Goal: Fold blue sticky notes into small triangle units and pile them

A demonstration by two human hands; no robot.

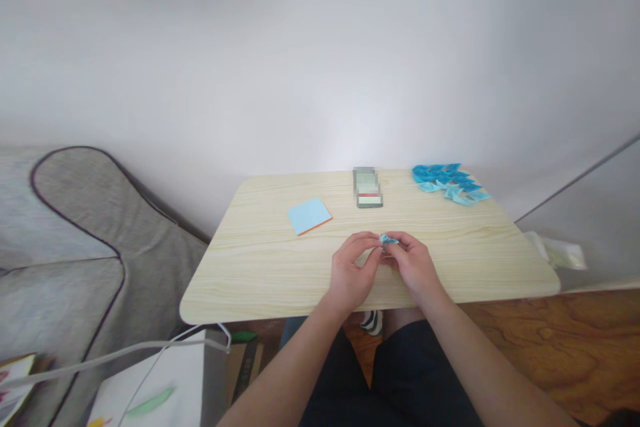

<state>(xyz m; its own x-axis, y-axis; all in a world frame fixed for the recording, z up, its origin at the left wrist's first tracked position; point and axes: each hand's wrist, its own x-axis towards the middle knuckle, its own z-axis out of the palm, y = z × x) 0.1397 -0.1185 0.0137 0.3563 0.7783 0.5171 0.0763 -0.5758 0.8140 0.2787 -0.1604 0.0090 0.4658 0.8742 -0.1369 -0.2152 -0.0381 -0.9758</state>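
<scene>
The left hand and right hand pinch one seemingly part-folded blue paper; folded pieces look done, flat sheets remain.

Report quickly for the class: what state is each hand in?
Left hand: closed, pinching the small blue paper piece.
Right hand: closed, pinching the same piece.

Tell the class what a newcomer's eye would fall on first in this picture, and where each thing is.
Probably first, the left hand and right hand holding a small light-blue folded piece between their fingertips, at the table's near side. Next, perhaps, the bright cluster of blue folded pieces at its far right corner. Then the light-blue square pad, orange-edged, left of centre.
</scene>
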